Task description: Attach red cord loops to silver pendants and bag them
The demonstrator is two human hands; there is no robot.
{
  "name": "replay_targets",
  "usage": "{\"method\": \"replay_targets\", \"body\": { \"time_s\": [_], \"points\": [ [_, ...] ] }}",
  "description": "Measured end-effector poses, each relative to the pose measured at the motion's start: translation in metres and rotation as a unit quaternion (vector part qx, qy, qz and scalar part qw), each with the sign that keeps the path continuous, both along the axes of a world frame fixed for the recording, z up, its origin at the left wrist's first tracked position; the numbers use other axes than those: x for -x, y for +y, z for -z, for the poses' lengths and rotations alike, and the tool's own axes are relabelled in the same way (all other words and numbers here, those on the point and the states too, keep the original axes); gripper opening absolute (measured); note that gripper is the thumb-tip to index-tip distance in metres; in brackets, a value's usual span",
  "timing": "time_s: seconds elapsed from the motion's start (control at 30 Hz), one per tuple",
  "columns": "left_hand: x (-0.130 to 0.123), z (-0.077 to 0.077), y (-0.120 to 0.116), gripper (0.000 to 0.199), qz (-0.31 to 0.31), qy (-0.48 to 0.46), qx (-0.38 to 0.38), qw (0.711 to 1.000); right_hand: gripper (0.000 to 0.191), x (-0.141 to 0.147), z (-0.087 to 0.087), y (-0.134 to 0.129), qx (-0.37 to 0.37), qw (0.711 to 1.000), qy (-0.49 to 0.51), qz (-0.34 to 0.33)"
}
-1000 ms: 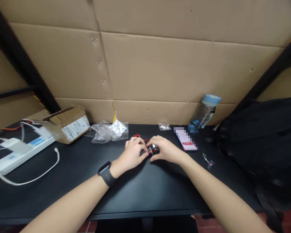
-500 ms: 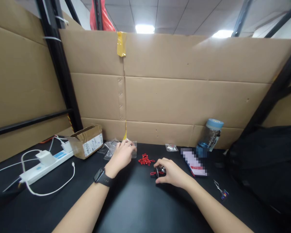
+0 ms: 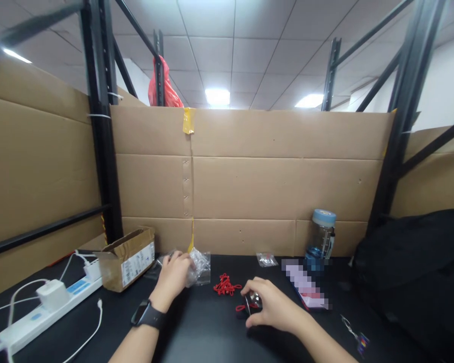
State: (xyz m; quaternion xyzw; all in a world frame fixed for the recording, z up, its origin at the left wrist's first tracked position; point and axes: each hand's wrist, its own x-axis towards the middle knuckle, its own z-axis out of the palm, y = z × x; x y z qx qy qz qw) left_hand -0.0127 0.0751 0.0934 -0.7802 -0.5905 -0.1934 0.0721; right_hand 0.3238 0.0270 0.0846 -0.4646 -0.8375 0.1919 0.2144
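Note:
My left hand [image 3: 176, 275] is bent over the clear plastic bags [image 3: 201, 266] at the back of the black table. Its fingertips are hidden, so I cannot tell whether they grip the plastic. Between the thumb and fingers of my right hand [image 3: 268, 305] is a small shiny silver, rounded piece [image 3: 254, 298], held close to the tabletop. A red cord loop [image 3: 241, 308] sticks out on its left side. Just behind and left of that hand lies a tangled pile of red cords [image 3: 226, 285].
A small cardboard box [image 3: 136, 259] and a white power strip [image 3: 49, 307] with cables are at left. On the right are a water bottle [image 3: 321, 237], a blurred phone-like slab [image 3: 302, 285], a keychain [image 3: 357, 335] and a black bag [image 3: 416, 272]. A small clear packet [image 3: 267, 259] lies by the cardboard wall [image 3: 268, 191].
The view has tilted up. My left hand has shifted left across the plastic bags, uncovering more crumpled plastic on its right. My right hand keeps its hold on the silver piece.

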Motion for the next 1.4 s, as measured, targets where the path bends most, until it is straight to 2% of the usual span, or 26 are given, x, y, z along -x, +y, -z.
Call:
{"method": "replay_targets", "body": {
  "time_s": [0.13,0.27,0.33,0.43,0.53,0.8,0.93,1.17,1.27,1.4],
  "points": [
    [0.006,0.002,0.004,0.044,0.034,-0.013,0.017,0.999,0.064,-0.001,-0.004,-0.002,0.005,1.0,0.0,0.002],
    [0.009,0.001,0.004,0.055,0.034,-0.007,0.026,0.999,0.064,-0.002,-0.005,-0.004,0.002,1.0,0.012,-0.008],
    [0.009,0.0,0.004,0.05,0.029,-0.007,0.025,0.999,0.063,-0.003,-0.006,-0.004,-0.004,1.0,0.016,-0.013],
    [0.007,-0.005,0.003,0.028,0.019,-0.013,0.017,1.0,0.062,-0.003,-0.008,-0.004,-0.009,1.0,0.011,-0.018],
    [0.004,-0.013,0.001,0.02,0.006,-0.021,-0.015,1.0,0.061,-0.003,-0.01,-0.003,-0.022,0.999,0.003,-0.026],
    [-0.007,-0.028,-0.009,0.029,-0.012,-0.083,-0.128,0.988,0.057,-0.005,-0.012,-0.002,-0.055,0.997,-0.006,-0.047],
    [-0.025,-0.027,-0.015,0.027,0.031,-0.065,-0.141,0.987,0.058,-0.005,-0.015,-0.002,-0.064,0.997,-0.011,-0.05],
    [-0.067,-0.019,-0.037,0.022,0.15,-0.056,-0.137,0.978,0.053,-0.013,-0.023,0.001,-0.104,0.993,0.008,-0.045],
    [-0.083,-0.015,-0.05,0.016,0.21,-0.06,-0.111,0.969,0.05,-0.018,-0.025,0.006,-0.124,0.992,0.018,-0.019],
    [-0.098,-0.012,-0.066,0.02,0.298,-0.034,-0.044,0.953,0.046,-0.025,-0.028,0.01,-0.153,0.988,0.015,0.022]
  ]
}}
